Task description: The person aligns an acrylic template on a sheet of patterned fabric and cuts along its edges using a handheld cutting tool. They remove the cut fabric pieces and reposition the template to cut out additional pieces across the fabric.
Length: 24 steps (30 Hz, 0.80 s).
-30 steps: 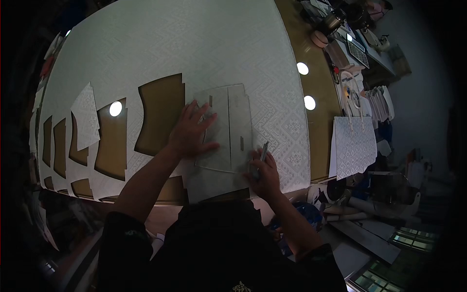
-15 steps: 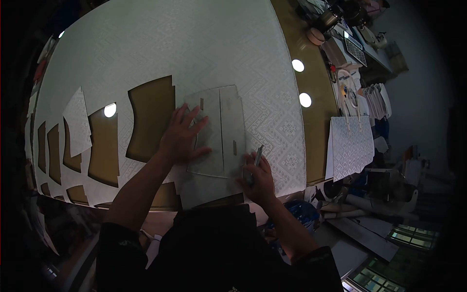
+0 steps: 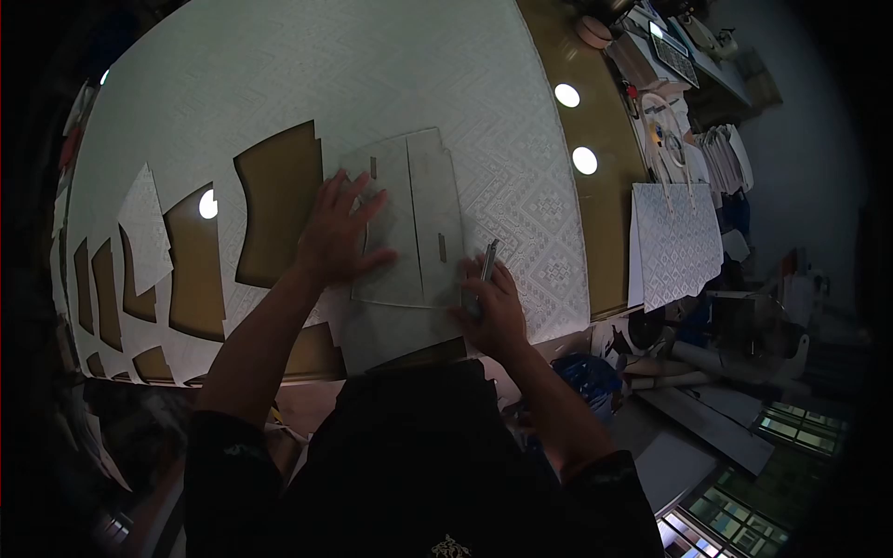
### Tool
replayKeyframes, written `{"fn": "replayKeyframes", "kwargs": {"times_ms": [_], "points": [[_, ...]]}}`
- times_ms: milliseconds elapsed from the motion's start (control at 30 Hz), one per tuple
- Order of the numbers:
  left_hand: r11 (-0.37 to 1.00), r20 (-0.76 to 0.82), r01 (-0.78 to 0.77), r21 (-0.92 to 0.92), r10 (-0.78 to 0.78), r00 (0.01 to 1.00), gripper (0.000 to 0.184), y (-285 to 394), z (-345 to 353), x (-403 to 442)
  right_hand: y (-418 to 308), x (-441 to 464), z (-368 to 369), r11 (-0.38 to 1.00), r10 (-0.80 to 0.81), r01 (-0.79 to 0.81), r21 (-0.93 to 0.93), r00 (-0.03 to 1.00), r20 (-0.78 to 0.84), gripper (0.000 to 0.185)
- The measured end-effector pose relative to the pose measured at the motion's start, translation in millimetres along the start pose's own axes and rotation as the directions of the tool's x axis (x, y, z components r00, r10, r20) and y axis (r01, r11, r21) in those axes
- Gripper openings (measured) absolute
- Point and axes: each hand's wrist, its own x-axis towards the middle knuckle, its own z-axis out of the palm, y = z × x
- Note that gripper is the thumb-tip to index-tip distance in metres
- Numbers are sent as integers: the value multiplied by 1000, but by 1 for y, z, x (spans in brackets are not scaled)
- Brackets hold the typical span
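A pale card pattern piece [image 3: 433,200] with a dark lengthwise line and two small slots lies on a whitish, diamond-patterned sheet [image 3: 521,195]. My left hand [image 3: 339,237] is spread flat over its left side, fingers apart, pressing on it. At the lower right edge of the pattern piece, my right hand [image 3: 493,307] is closed around a slim silver utility knife [image 3: 489,262], which points up and away from me. Its blade tip is too small to make out. Left of my left hand, a curved cut-out [image 3: 279,200] in the sheet shows the brown tabletop.
More cut-outs run along the left of the sheet, with a loose patterned offcut [image 3: 146,232] over one. Right of the sheet is a brown table strip [image 3: 609,242]. Beyond it hang a patterned piece [image 3: 674,246] and a stack of pale sheets [image 3: 724,158]. A keyboard [image 3: 674,60] lies farther back.
The whole view has shifted, so the table and the pattern piece sit higher in the picture. Both hands keep nearly the same places on the pattern piece, and the knife stays in my right hand.
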Motion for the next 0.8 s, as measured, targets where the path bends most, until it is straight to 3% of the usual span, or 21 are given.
{"fn": "replayKeyframes", "kwargs": {"times_ms": [800], "points": [[1000, -13, 3, 0, -3, 1000, 86, 2, -3, 0, -5, 0, 0, 999, -35, 34, -27, 999, -23, 43]]}}
